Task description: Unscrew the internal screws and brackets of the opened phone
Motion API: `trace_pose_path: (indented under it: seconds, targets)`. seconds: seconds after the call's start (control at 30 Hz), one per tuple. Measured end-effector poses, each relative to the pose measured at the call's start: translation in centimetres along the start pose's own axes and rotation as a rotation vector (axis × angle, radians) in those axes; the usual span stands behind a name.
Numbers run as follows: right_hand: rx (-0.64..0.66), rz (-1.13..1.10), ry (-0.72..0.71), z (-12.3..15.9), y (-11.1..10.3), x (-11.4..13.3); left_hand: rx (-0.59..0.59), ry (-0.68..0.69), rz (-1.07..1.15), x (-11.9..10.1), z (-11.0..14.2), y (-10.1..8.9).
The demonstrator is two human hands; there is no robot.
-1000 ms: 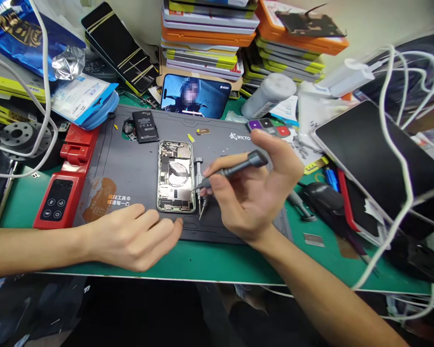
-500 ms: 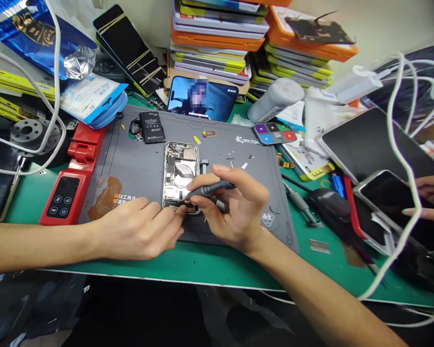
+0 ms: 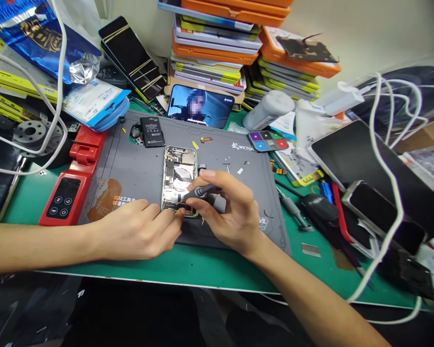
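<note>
An opened phone (image 3: 181, 178) lies on the grey work mat (image 3: 126, 159), its inner boards and parts bare. My left hand (image 3: 144, 229) is closed, its fingers curled and their tips pressed on the phone's lower end. In my right hand (image 3: 231, 207) is a dark grey screwdriver (image 3: 201, 191), pinched between thumb and fingers. Its tip points down to the left, into the lower part of the phone; the exact contact point is too small to make out. Above the phone rests a black battery (image 3: 152, 131). Small loose parts (image 3: 240, 170) lie right of the phone.
A red device (image 3: 63, 195) stands left of the mat. Behind it, a phone playing video (image 3: 201, 107) leans before stacked boxes (image 3: 213, 53). On the right are a white bottle (image 3: 269, 110), another screwdriver (image 3: 292, 207), a white cable (image 3: 386, 193) and a dark phone (image 3: 385, 212).
The view has shifted slightly. The screwdriver stays at the phone's lower part with little visible movement. Another person's fingers at the right edge have gone from view.
</note>
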State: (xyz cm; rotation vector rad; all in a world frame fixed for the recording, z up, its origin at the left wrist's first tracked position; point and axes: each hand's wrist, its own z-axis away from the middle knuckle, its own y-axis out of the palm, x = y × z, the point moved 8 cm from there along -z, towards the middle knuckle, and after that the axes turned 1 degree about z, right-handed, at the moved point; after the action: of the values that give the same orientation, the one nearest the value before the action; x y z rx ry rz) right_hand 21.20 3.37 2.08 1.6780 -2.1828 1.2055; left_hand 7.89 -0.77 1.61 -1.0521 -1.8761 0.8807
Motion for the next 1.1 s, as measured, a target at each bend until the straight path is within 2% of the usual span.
trace_pose_path:
  seconds: [0.2,0.4,0.47,0.57,0.67,0.87,1.0,1.1]
  targets:
    - [0.051,-0.061,-0.008,0.3,0.4,0.2,-0.015,-0.004,0.009,0.0,0.0,0.0]
    - [-0.003,0.062,-0.12,-0.1,0.2,0.8,-0.027,-0.01,0.038,-0.1,0.2,0.0]
    - [-0.01,0.06,-0.104,-0.1,0.1,0.7,-0.025,-0.01,0.033,-0.1,0.2,0.0]
    - [0.03,-0.005,-0.085,-0.1,0.3,0.8,-0.016,-0.013,0.024,0.0,0.1,0.1]
    - [0.07,-0.04,-0.134,0.0,0.5,1.3,0.0,-0.02,0.037,0.1,0.1,0.2]
    - [0.036,-0.015,-0.149,0.0,0.1,1.4,0.013,-0.026,0.044,0.2,0.0,0.1]
    - [0.018,0.019,-0.213,-0.1,-0.1,2.0,0.024,-0.024,0.046,0.2,-0.1,0.1]
    - [0.022,0.008,-0.194,0.0,-0.1,1.7,0.031,-0.024,0.047,0.2,-0.1,0.3]
